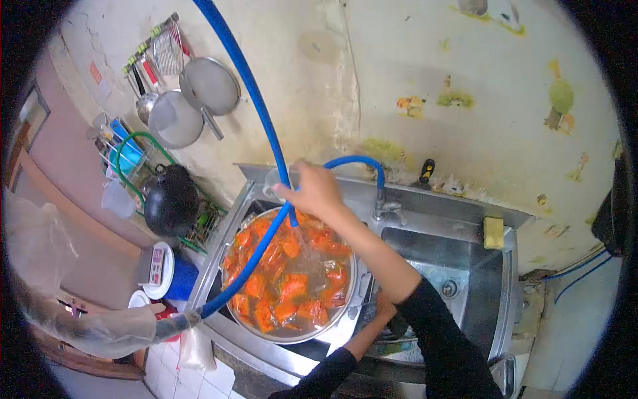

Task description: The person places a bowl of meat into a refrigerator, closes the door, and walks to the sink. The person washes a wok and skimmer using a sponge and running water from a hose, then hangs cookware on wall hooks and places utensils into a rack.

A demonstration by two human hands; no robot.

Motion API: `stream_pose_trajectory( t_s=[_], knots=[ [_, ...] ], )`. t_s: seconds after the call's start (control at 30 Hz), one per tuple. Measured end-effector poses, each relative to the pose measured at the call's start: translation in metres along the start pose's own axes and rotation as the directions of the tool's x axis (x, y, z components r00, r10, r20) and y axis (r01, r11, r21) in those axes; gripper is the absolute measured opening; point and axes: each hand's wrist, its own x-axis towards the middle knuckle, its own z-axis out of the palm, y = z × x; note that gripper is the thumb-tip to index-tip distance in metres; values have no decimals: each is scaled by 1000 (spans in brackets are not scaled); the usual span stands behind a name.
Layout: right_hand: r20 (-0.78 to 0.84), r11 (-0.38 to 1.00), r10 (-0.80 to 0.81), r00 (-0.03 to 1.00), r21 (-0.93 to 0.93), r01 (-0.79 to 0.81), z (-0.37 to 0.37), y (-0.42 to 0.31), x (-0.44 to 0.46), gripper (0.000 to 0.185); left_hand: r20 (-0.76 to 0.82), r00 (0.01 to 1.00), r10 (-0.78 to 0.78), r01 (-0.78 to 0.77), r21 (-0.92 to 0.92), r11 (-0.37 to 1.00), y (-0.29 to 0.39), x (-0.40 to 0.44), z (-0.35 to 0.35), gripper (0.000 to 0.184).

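My right hand (311, 191) reaches over a large round metal pot (353, 279), its fingers closed around a blue hose (262, 113). Water runs from the hose's end into the pot, among orange-red pieces (292, 287) lying in cloudy water. A second stretch of blue hose crosses the pot below my hand. Beside my fingers is a clear cup-like thing (272, 181); whether I touch it is unclear. Lower down, my left hand (384, 309) is at the pot's right side, near a dark object (397, 324) by the sink. My right forearm partly covers it, and its fingers are hidden.
Right of the pot is a steel sink (482, 279) with a tap (389, 209) and a yellow sponge (493, 233). Strainers (209, 86) hang on the wall. A black wok (171, 199) and a scale (157, 266) stand at left. Plastic-wrapped tubing (100, 332) curves in at lower left.
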Motion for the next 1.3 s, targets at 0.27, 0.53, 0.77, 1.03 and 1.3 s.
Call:
stream_pose_trajectory(
  t_s=[0.27, 0.53, 0.77, 1.03, 1.3],
  knots=[
    [-44, 962, 86, 995, -255, -94, 9, 18, 104, 18, -151, 987, 48, -42, 41, 998, -56, 1, 18, 44],
    [-200, 879, 50, 978, -456, -139, -110, 60, 104, 18, 37, 998, -51, 37, 308, 951, 26, -9, -38, 42],
    [163, 913, 319, 934, -319, -256, -139, 104, -27, 43, -70, 980, 184, -152, 326, 933, 48, 16, -16, 27],
    [328, 734, 425, 843, 420, -534, -127, 116, -140, 29, 62, 852, 519, -503, 366, 782, 139, 55, -60, 50],
    [24, 908, 410, 912, 81, -410, -115, 125, -160, 22, 369, 747, 553, -646, 598, 473, 56, 146, -76, 39]
  ],
)
